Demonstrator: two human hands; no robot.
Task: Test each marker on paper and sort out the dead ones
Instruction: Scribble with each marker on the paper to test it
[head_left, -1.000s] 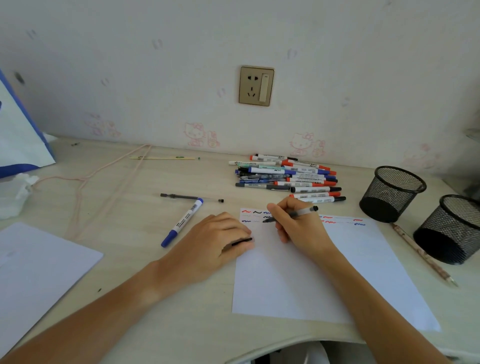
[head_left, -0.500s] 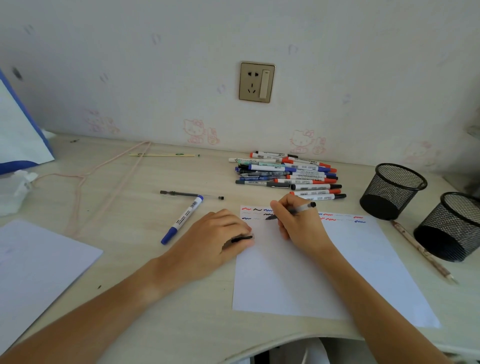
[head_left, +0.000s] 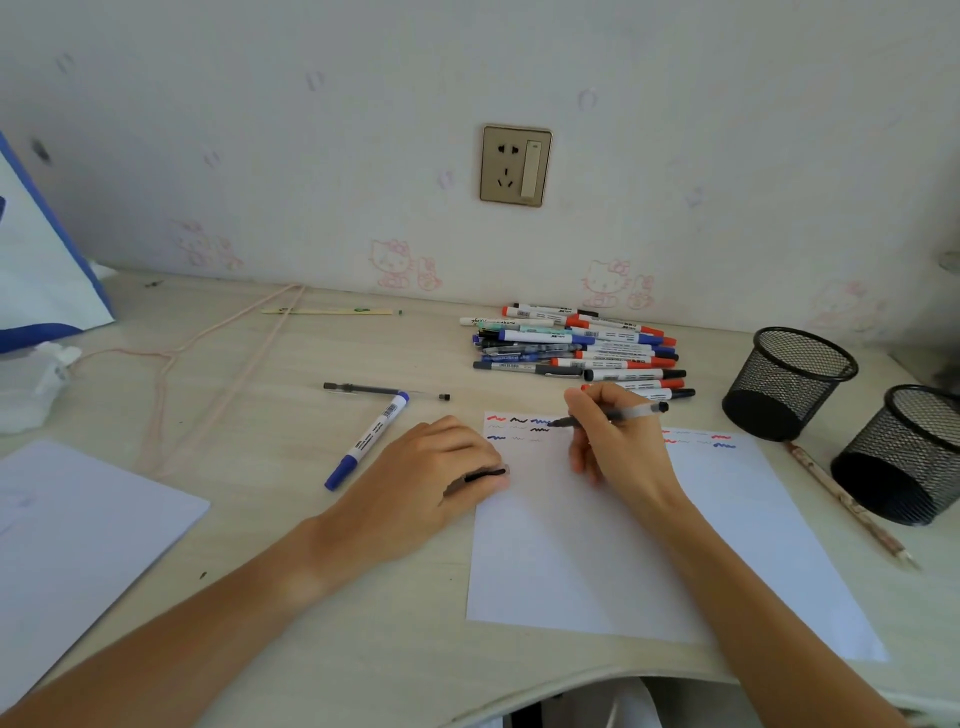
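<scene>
You have two black mesh cups (head_left: 788, 382) by the desk's (head_left: 260, 597) right edge, two paper sheets (head_left: 597, 561), one heap of markers (head_left: 576, 351) too tangled to count, two loose pens left of it, and two hands (head_left: 621, 441).

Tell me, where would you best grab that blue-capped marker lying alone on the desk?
Grip the blue-capped marker around the middle of its white barrel, coming straight down from above. It lies flat on the desk, slanting with its blue cap nearest the person, and both long sides are free. The thin pen sits close by its far tip, so that end is probably more awkward.
</scene>
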